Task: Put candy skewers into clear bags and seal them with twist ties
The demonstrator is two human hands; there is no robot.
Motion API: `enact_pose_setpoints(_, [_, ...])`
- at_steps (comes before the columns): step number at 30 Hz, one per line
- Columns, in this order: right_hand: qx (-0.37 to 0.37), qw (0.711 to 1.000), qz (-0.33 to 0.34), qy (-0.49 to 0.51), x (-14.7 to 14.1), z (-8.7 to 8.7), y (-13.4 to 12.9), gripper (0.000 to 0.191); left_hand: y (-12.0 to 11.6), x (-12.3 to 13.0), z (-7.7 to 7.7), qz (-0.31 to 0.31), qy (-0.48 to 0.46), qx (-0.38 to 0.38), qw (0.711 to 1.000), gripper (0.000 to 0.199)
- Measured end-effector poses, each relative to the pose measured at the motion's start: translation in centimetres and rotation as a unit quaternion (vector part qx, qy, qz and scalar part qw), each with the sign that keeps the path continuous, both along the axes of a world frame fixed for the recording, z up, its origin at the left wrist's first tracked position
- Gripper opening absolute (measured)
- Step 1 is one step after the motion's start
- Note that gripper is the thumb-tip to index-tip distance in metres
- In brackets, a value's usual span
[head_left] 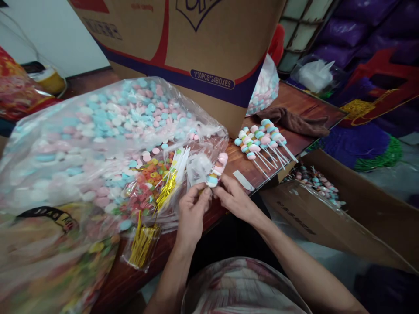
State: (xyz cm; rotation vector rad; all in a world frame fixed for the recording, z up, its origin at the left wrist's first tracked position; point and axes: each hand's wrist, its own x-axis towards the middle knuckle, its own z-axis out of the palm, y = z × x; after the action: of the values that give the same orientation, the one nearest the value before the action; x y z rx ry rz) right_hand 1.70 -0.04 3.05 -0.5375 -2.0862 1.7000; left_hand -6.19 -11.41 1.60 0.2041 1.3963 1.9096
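Observation:
A candy skewer [216,169], stacked with pink, white, orange and blue sweets, stands tilted above the table's front edge. My left hand [194,211] pinches at its lower end, thumb against forefinger. My right hand [236,199] closes on the same spot from the other side. What lies between the fingertips, below the sweets, is mostly hidden. Just left of my hands are white sticks [179,162], gold twist ties [166,192] and a heap of ring gummies [152,176]. To the right, several finished candy skewers [262,138] lie together with their white sticks pointing toward me.
A large clear bag [108,113] of pastel candies spreads over the table's left. Behind it stands a tall carton [209,48]. A brown cloth [294,122] lies at the back right. Below the right edge, an open carton [304,209] holds bagged skewers. More gold ties [143,246] lie in front.

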Motion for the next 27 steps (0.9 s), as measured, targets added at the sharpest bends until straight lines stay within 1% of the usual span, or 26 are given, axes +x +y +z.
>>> enact_pose_setpoints(2, [0.048, 0.998, 0.014, 0.027, 0.4, -0.1, -0.1, 0.015, 0.2, -0.6, 0.4, -0.003, -0.131, 0.036, 0.991, 0.025])
enact_pose_setpoints(4, [0.142, 0.987, 0.0, 0.069, 0.8, -0.5, -0.2, 0.02, 0.4, -1.0, 0.9, -0.008, -0.235, 0.056, 0.97, 0.025])
enact_pose_setpoints(5, [0.202, 0.976, -0.012, 0.087, 1.0, -0.7, -0.2, 0.024, 0.6, -1.2, 1.2, -0.01, -0.268, 0.06, 0.962, 0.025])
enact_pose_setpoints(8, [0.37, 0.92, -0.034, 0.122, 1.3, -1.8, 0.0, 0.029, 0.8, -1.3, 1.5, -0.004, -0.315, 0.056, 0.947, 0.022])
enact_pose_setpoints(10, [0.439, 0.887, -0.042, 0.135, 1.4, -2.3, 0.4, 0.029, 0.9, -1.2, 1.6, 0.003, -0.32, 0.047, 0.946, 0.021])
enact_pose_setpoints(11, [0.46, 0.875, -0.047, 0.142, 1.4, -2.4, 0.6, 0.028, 1.0, -1.1, 1.7, 0.005, -0.319, 0.044, 0.947, 0.021])
enact_pose_setpoints(13, [0.48, 0.863, -0.052, 0.151, 1.3, -2.4, 0.9, 0.026, 1.0, -1.0, 1.7, 0.001, -0.312, 0.042, 0.949, 0.023])
enact_pose_setpoints(16, [0.495, 0.854, -0.045, 0.155, 1.2, -2.0, 1.1, 0.022, 1.0, -0.7, 1.9, -0.009, -0.305, 0.044, 0.951, 0.026])
enact_pose_setpoints(18, [0.511, 0.842, -0.045, 0.165, 1.2, -1.7, 1.1, 0.02, 1.0, -0.4, 1.9, -0.017, -0.309, 0.052, 0.949, 0.027])
enact_pose_setpoints(21, [0.523, 0.827, -0.076, 0.192, 1.1, -1.6, 0.8, 0.016, 1.3, 0.5, 1.7, -0.019, -0.313, 0.075, 0.947, 0.026])
enact_pose_setpoints(22, [0.517, 0.828, -0.093, 0.195, 1.0, -1.6, 0.6, 0.015, 1.5, 0.8, 1.5, -0.02, -0.31, 0.084, 0.947, 0.025])
enact_pose_setpoints(23, [0.503, 0.835, -0.109, 0.193, 1.0, -1.6, 0.5, 0.014, 1.7, 1.1, 1.4, -0.023, -0.306, 0.092, 0.947, 0.023])
enact_pose_setpoints(25, [0.458, 0.861, -0.133, 0.176, 1.1, -1.6, 0.1, 0.013, 2.3, 1.6, 1.0, -0.031, -0.299, 0.103, 0.948, 0.022])
enact_pose_setpoints(27, [0.403, 0.892, -0.138, 0.151, 1.5, -1.4, -0.2, 0.014, 2.9, 1.9, 0.9, -0.051, -0.294, 0.1, 0.949, 0.023])
